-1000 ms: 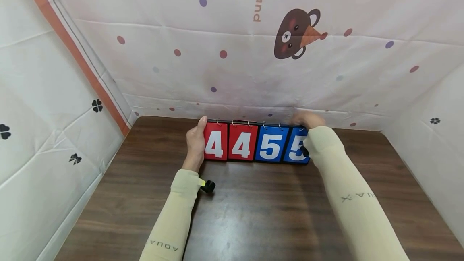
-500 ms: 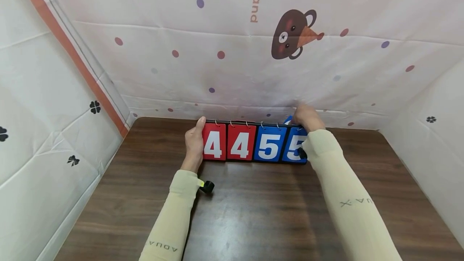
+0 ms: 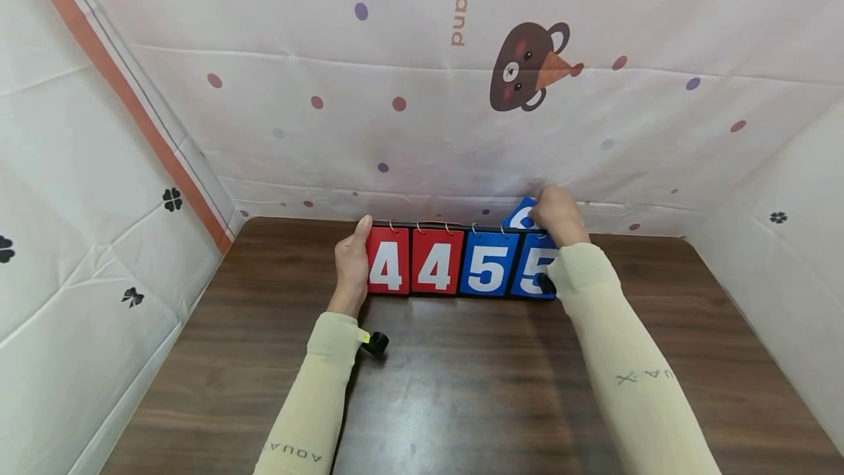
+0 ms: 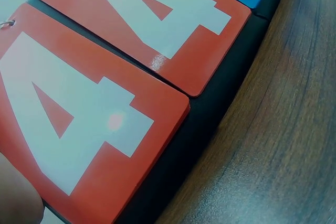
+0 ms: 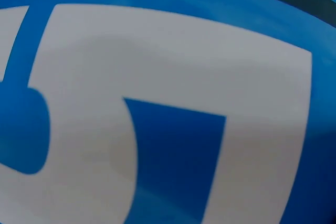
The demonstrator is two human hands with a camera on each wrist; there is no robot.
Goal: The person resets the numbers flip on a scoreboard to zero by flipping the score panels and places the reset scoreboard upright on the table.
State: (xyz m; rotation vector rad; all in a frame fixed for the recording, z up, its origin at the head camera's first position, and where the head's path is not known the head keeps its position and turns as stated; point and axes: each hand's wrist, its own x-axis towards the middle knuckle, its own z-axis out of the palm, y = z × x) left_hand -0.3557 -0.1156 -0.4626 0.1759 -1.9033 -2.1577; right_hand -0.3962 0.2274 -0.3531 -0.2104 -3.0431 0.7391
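A flip scoreboard (image 3: 460, 295) stands near the back of the table, its red cards reading 4 4 and its blue cards 5 5. My left hand (image 3: 352, 262) grips the board's left end, thumb at the front; part of a finger or thumb shows beside the leftmost red card (image 4: 131, 177) in the left wrist view. Above the board's top edge, my right hand (image 3: 559, 215) pinches a raised blue card (image 3: 516, 218) with a partly hidden white digit. The front blue 5 card (image 5: 178, 150) fills the right wrist view, where no fingers show.
Close behind the scoreboard hangs a pale printed cloth (image 3: 422, 138), with more cloth at both sides. Metal rings (image 3: 474, 229) join the cards to the board's top. Brown wood tabletop (image 3: 461, 387) extends in front. A black wrist camera (image 3: 377, 344) sits at the left wrist.
My right hand has brought a blue card up from behind the board, and more of it shows above the top edge. The left hand keeps its grip on the left end.
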